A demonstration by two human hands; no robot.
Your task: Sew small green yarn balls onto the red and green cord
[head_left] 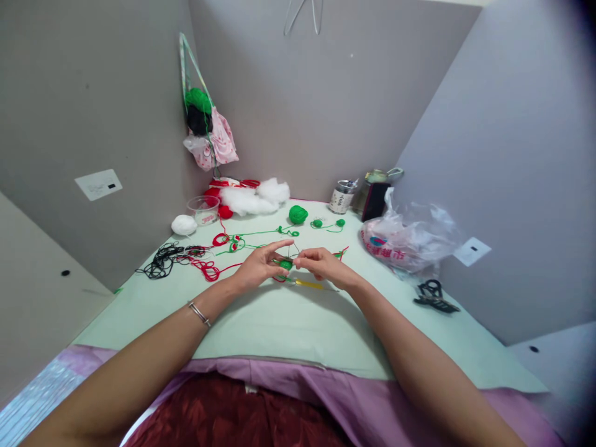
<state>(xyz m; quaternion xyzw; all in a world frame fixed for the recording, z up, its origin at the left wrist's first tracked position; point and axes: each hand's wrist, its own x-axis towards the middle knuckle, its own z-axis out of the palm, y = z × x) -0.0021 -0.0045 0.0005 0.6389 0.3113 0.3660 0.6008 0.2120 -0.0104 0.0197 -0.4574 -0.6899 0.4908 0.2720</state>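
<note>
Wrinkled maroon cloth (223, 416); left hand (258, 267) pinching rounded green piece (285, 266), seemingly yarn.

Green piece (285, 265) partly hidden

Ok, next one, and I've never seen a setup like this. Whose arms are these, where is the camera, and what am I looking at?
There is no machine here: these are a person's own bare arms. The single picture comes from a camera worn on the head, looking forward and down.

The left hand holds a small green piece. The right hand meets it from the other side, its fingers bunched; exactly what they pinch is too small to tell.

On the pale green tabletop, a yellow-handled tool lies just below the hands. Beyond them are a green yarn ball and fluffy white stuffing. Tangled black yarn lies towards the left, and a plastic bag sits on the right.
</note>
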